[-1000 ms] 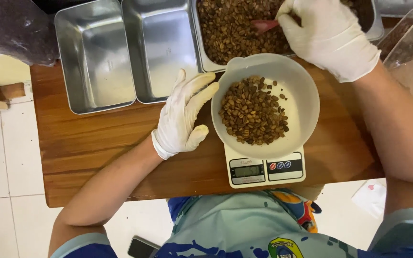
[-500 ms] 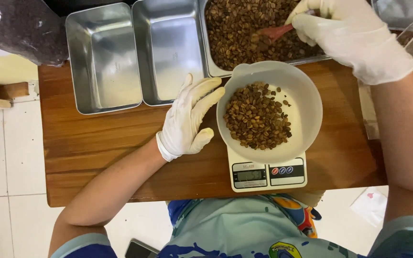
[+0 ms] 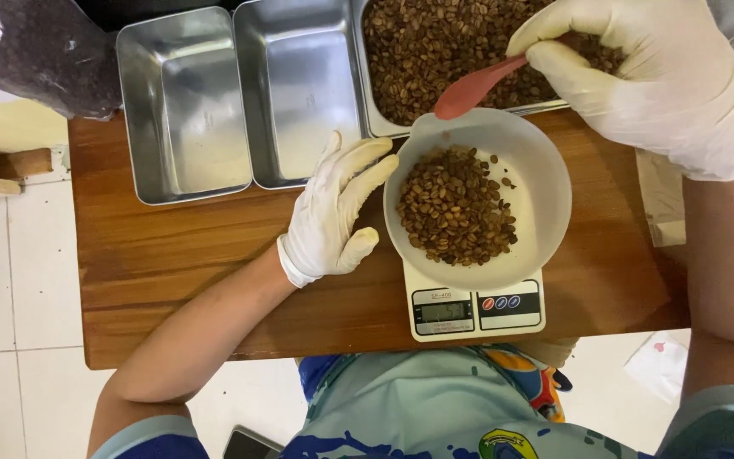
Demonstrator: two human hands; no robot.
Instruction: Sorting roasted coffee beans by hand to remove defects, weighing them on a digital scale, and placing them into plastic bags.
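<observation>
Gripping a red spoon [image 3: 476,85] by its handle, the right hand [image 3: 656,81] hangs over the far-right tray of beans [image 3: 435,51]. The spoon's long axis runs from the fingers down-left, its bowl at the far rim of the white bowl [image 3: 545,183], which lies just near and left of that grip. The bowl, part-filled with beans, sits on a scale [image 3: 476,310] on the wooden surface [image 3: 172,263]. Two empty trays [image 3: 239,102] stand far left. The left hand [image 3: 333,212] lies open and flat, fingers against the bowl's left side, forearm angled in from near-left.
</observation>
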